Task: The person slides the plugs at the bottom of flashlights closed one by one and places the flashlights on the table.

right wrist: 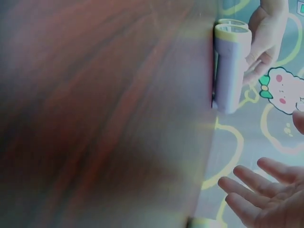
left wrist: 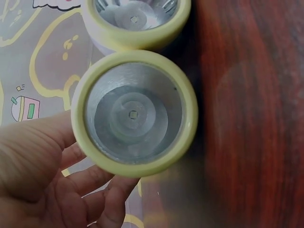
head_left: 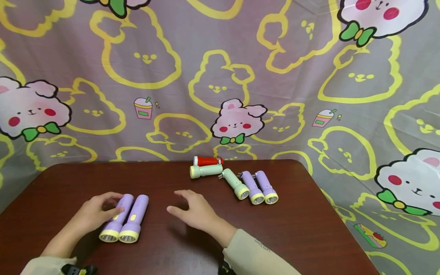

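Two purple flashlights with yellow rims lie side by side at the left of the table, lenses toward me. My left hand [head_left: 93, 213] grips the left flashlight [head_left: 115, 227], the thumb on its upper side and the fingers along the far side. Its lens faces the camera in the left wrist view. The other purple flashlight [head_left: 137, 214] lies against it on the right. To the right of the pair, my right hand [head_left: 198, 211] hovers above the table with fingers spread and nothing held. The right wrist view also shows that hand [right wrist: 270, 194] apart from the flashlights.
Farther back on the brown table [head_left: 275, 233] lie a red flashlight [head_left: 206, 161], a green flashlight [head_left: 207, 170] in front of it, another green one [head_left: 235, 182] and two purple ones [head_left: 252, 185]. A patterned cloth [head_left: 185, 95] hangs behind the table.
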`<state>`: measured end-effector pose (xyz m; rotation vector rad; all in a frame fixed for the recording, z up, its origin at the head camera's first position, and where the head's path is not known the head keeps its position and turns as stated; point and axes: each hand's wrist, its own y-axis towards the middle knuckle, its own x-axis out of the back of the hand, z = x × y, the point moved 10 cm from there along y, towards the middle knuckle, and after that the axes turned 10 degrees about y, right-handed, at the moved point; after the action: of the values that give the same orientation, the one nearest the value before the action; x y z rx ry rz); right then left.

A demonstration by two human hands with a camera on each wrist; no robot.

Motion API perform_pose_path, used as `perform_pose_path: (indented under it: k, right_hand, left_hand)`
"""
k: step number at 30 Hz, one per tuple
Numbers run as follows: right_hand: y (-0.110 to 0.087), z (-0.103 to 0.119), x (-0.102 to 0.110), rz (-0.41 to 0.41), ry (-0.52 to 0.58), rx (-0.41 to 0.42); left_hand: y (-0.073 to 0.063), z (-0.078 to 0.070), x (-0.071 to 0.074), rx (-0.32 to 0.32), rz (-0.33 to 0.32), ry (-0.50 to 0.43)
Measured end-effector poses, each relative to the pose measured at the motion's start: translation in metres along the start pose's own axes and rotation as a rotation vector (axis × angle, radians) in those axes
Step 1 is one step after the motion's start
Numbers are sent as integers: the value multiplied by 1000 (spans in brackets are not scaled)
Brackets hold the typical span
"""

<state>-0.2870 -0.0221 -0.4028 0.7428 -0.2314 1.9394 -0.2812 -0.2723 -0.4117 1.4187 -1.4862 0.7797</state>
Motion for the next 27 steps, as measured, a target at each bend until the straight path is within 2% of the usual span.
perform_pose_path:
  k: [5,11,16,21,25,27]
  right_hand:
    - [-9,-4,12,12,-76,4]
    - [-20,-14,31,-12,-135,8]
    - [-29,-22,53,-34,-162,0]
    - [-33,-27,72,-61,-173,23]
    - [-34,-33,85,-86,-181,11]
    - [-36,-37,90,-95,-192,1]
  left_hand:
    - [-1,-3,1,-11,-15,47]
    - [-6,-10,2,-22,-50,54]
    - [-9,-20,-1,-63,-86,33]
    - [-12,-29,-8,-113,-76,13]
    - [-14,-34,-13,-175,-80,-2]
    - [-15,-36,-16,-193,-62,-31]
